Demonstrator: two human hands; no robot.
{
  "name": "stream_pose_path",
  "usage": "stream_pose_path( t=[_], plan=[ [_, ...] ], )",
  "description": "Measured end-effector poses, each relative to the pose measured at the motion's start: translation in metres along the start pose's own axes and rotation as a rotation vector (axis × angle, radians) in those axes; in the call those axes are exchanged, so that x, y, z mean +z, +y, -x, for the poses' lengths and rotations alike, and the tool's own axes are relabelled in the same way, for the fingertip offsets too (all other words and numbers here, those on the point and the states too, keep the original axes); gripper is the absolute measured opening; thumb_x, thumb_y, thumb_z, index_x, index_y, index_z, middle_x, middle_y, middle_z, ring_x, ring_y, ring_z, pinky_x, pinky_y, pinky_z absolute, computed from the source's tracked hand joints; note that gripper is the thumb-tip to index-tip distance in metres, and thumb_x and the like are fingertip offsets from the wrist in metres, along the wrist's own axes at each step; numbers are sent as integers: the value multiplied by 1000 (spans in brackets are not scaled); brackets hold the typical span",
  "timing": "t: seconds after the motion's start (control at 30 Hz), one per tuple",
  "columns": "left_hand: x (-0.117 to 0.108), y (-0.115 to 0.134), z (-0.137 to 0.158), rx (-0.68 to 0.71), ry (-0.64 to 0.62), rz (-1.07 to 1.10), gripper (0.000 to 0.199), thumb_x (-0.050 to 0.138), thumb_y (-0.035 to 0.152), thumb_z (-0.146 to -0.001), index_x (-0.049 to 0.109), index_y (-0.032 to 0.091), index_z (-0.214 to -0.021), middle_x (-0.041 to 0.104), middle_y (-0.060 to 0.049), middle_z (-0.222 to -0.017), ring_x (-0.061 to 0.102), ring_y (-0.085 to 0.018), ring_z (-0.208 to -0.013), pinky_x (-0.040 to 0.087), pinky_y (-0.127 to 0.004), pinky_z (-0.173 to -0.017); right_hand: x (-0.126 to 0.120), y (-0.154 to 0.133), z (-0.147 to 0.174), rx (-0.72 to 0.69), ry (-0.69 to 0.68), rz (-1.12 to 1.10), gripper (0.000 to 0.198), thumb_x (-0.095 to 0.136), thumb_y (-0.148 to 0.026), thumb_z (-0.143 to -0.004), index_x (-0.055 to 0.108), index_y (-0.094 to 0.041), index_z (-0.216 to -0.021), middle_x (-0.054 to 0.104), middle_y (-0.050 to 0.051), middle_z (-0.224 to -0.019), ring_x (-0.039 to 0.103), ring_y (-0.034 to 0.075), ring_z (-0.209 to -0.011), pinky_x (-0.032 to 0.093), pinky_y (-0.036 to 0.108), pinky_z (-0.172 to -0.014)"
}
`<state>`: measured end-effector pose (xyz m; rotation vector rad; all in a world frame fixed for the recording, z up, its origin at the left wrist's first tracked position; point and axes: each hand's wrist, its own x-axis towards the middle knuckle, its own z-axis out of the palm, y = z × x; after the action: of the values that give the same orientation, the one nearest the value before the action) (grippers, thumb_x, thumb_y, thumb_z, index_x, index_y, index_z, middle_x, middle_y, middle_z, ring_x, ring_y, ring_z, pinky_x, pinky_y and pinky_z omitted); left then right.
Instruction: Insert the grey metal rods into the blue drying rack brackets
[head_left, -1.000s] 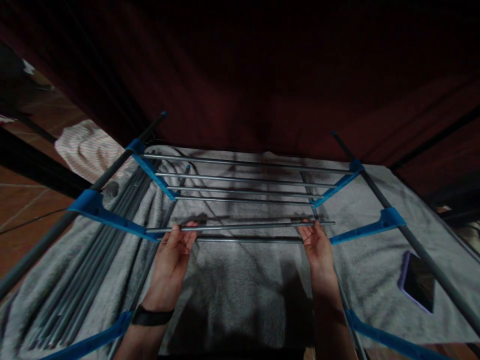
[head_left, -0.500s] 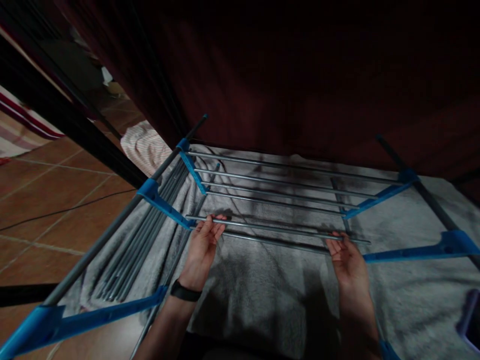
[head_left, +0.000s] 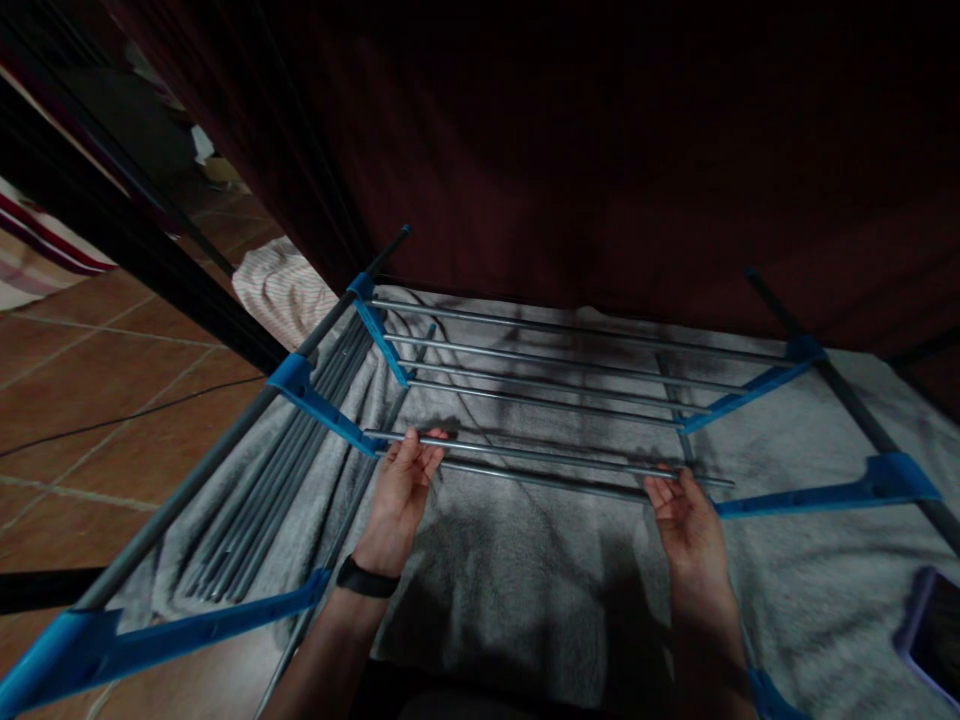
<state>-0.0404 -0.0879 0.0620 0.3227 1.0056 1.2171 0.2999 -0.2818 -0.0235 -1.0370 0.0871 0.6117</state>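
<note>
A thin grey metal tube [head_left: 540,456] lies across both my hands, pinched near its two ends. My left hand [head_left: 403,478], with a black band on the wrist, has its thumb over the tube beside a blue plastic bracket [head_left: 322,408]. Close to the right blue bracket [head_left: 832,495], my right hand [head_left: 681,515] grips the other end. Just below the held tube, another tube [head_left: 540,482] spans the rack between the brackets. Farther back, several tubes [head_left: 540,375] run between the rear left bracket [head_left: 381,335] and the rear right bracket [head_left: 754,385].
A bundle of loose tubes [head_left: 277,480] lies on the grey blanket [head_left: 525,580] at the left. At the right edge rests a phone in a purple case [head_left: 930,630]. A dark red curtain [head_left: 600,150] hangs behind the rack. A cable [head_left: 135,410] crosses the tiled floor [head_left: 75,510].
The whole view has shifted slightly, so the rack sits a little farther left and more of the phone shows. Both hands keep the tube in nearly the same place against the rack.
</note>
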Motion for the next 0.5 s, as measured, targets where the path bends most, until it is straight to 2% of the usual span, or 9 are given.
stream_pose_path(
  t=[0.23,0.37,0.5],
  plan=[
    [-4,-3,-5,1,12,-8,21,63,16,-100,65,15,-79,77,-8,-80,74,-14,-69,62,-23,-70,-5,-1,4,9,-82,-8,20,83,-26,-80,72,-24,-97,77,0,-98,75,16,-95,62,38,-101],
    [-5,0,-5,20,-23,-29,21,58,17,-102,67,15,-84,77,-9,-84,76,-16,-76,63,-25,-72,-2,-3,10,15,-76,-32,19,79,-20,-78,72,-22,-96,77,0,-95,76,16,-94,62,36,-100],
    [-3,6,-4,28,-79,-66,24,53,27,-106,70,15,-94,78,-11,-91,77,-19,-86,63,-27,-77,1,-3,15,8,-70,-41,19,80,-19,-77,71,-23,-94,78,1,-92,76,16,-90,63,35,-98]
  ],
)
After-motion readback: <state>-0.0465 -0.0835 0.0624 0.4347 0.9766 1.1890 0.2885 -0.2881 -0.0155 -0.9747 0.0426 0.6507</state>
